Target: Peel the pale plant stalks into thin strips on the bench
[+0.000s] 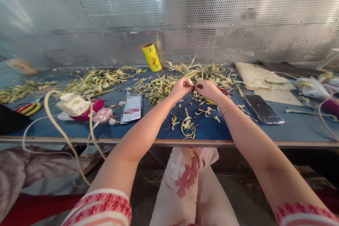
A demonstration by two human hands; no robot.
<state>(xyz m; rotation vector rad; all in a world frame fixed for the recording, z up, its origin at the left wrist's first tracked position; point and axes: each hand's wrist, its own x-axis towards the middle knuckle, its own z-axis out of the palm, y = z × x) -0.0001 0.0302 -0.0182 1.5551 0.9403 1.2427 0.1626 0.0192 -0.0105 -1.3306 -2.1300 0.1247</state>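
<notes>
My left hand (182,87) and my right hand (207,89) meet fingertip to fingertip just above the blue table. Both are closed in a pinch on a small dark bit (193,87), too small to name, at the edge of a heap of dried, pale green plant strips (162,86). Under my right hand and wrist, a red loop (224,91) and a yellow one, like scissor handles, show in part. Loose curled strips (187,125) lie on the table (164,130) between my forearms.
A yellow tube (152,57) stands behind the heap. Right lie a phone (263,108) and brown cardboard (267,76); left, a printed packet (132,108), plugs with looping cables (74,106) and red-yellow handled scissors (30,108). A perforated metal wall (174,17) closes the back.
</notes>
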